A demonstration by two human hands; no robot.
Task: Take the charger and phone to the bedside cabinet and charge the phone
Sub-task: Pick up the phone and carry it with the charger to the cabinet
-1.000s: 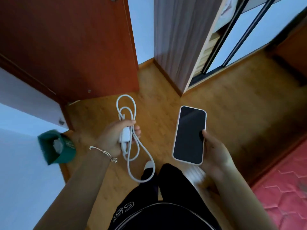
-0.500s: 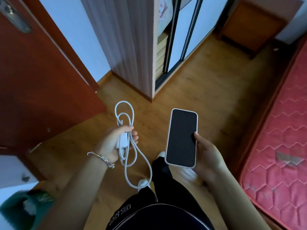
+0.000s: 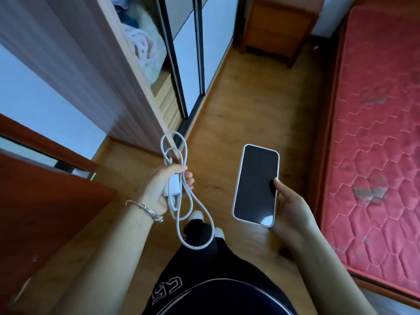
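Note:
My left hand (image 3: 159, 189) is closed around a white charger (image 3: 172, 185), whose white cable hangs in loops above and below the fist. My right hand (image 3: 288, 208) holds a phone (image 3: 255, 185) with a dark screen and a pale case, face up, thumb on its right edge. The wooden bedside cabinet (image 3: 276, 30) stands at the far end of the floor, between the wardrobe and the bed, well ahead of both hands.
A wardrobe (image 3: 145, 64) with sliding doors runs along the left. A red wooden door (image 3: 45, 201) stands at the lower left. A bed with a red quilted mattress (image 3: 375, 133) fills the right side. Wooden floor (image 3: 250, 98) runs between them towards the cabinet.
The view has swung right from the door towards the bed and the cabinet. Both hands keep the same grip. The green bin has left the frame.

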